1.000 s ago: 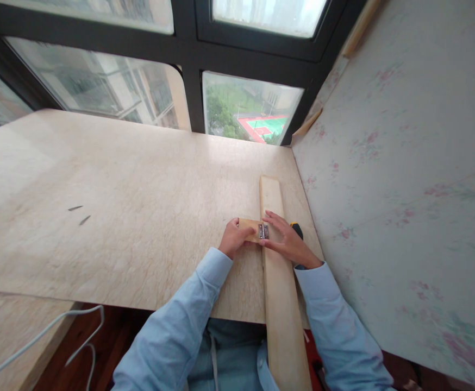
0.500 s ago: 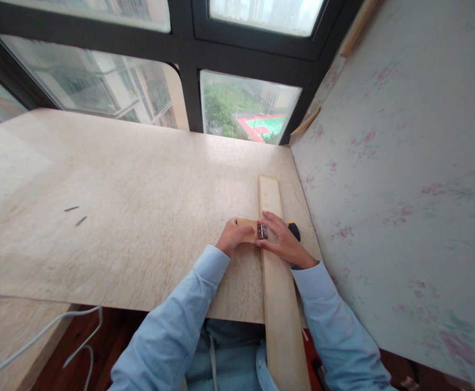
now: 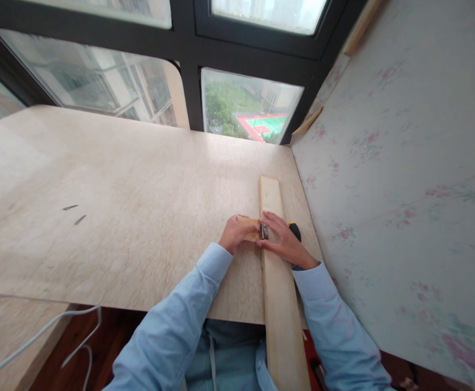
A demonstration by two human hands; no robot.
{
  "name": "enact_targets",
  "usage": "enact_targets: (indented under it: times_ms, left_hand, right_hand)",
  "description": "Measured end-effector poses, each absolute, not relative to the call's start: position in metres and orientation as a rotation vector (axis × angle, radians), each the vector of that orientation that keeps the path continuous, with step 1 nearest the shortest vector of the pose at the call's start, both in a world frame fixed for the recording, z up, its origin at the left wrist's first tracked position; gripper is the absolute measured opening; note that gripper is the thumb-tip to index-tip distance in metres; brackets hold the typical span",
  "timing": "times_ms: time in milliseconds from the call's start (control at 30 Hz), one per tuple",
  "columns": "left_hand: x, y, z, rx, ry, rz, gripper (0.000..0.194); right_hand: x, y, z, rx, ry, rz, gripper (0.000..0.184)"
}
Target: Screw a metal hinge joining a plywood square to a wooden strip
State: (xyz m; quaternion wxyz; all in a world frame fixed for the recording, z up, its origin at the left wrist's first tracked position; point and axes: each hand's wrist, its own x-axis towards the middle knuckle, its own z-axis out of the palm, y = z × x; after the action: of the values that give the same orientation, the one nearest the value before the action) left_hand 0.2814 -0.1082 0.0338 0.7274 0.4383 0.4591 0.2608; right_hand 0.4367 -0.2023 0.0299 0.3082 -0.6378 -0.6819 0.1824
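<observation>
A long pale wooden board (image 3: 280,304) lies along the right of the sill, its near end reaching past the edge towards my body. My left hand (image 3: 235,232) is closed on a small wooden block (image 3: 249,221) at the board's left side. A small dark metal hinge (image 3: 263,231) sits where block and board meet. My right hand (image 3: 280,236) rests over the board, thumb and fingers curled about the two ends of the hinge. Its palm hides part of the board. Just beyond that hand, a black and yellow tool handle (image 3: 295,231) is partly covered.
Two thin dark slivers (image 3: 70,207) lie on the marble-patterned sill (image 3: 139,217) to the left. A papered wall (image 3: 404,190) rises close on the right, dark window frames (image 3: 188,81) at the back. A white cable (image 3: 37,339) hangs at the lower left.
My left hand has shifted slightly right, and the block has tilted a little against the board. Less of the hinge's left leaf shows. My right hand has barely moved.
</observation>
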Motion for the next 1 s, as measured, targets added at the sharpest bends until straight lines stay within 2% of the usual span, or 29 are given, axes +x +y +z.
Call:
enact_targets:
  times_ms: [267, 467, 733, 1000]
  left_hand:
    - [0.282, -0.108, 0.035, 0.987, 1.069, 0.573, 0.028]
    - [0.282, -0.109, 0.036, 0.991, 1.033, 0.584, 0.039]
    - [0.285, -0.111, 0.034, 0.954, 1.031, 0.609, 0.036]
    - [0.290, -0.114, 0.024, 0.974, 1.046, 0.661, 0.035]
  right_hand:
    - [0.435, -0.202, 0.031, -1.692, -1.797, 0.491, 0.059]
    - [0.435, -0.202, 0.031, -1.692, -1.787, 0.499, 0.058]
    - [0.436, -0.203, 0.029, -1.687, -1.785, 0.496, 0.058]
    - [0.436, -0.203, 0.030, -1.704, -1.735, 0.531, 0.069]
